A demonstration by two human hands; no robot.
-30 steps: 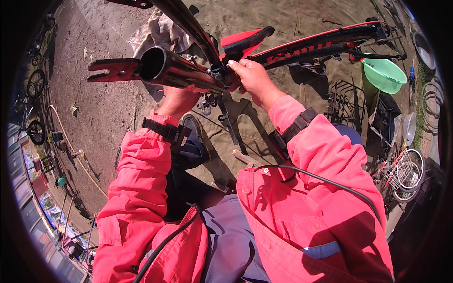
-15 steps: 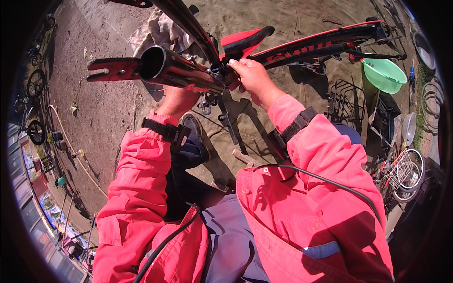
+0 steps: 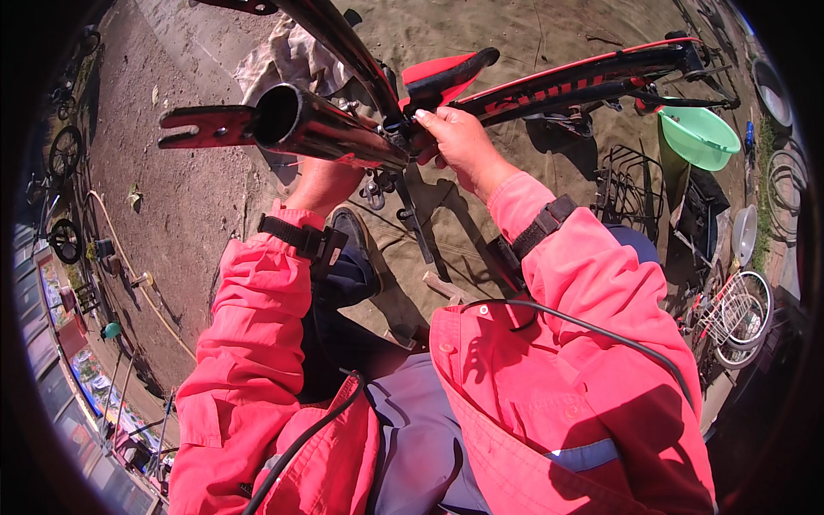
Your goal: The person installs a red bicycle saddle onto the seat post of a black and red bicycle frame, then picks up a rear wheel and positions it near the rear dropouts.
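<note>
Currently, the right hand (image 3: 463, 142) is curled nearly closed at the dark fitting (image 3: 396, 133) where the tubes meet. Its thumb and forefinger are drawn together against that fitting, the thumb uppermost; the remaining fingers are folded under and partly hidden. The left hand (image 3: 330, 182) is raised behind the lower leg of a black-and-red bicycle fork (image 3: 339, 129). That leg conceals its fingers, so its degree of opening and any hold cannot be determined.

The fork is located ahead of the wearer, its wide tube mouth and slotted dropout (image 3: 210, 129) directed left. A second leg rises toward the upper edge. Right of the joint, a black bicycle frame (image 3: 558, 81) with red markings extends toward a green basin (image 3: 699, 136). A red-and-black curved piece (image 3: 446, 77) sits just beyond the right hand. Crumpled pale cloth (image 3: 283, 60) lies on the ground past the fork.
</note>
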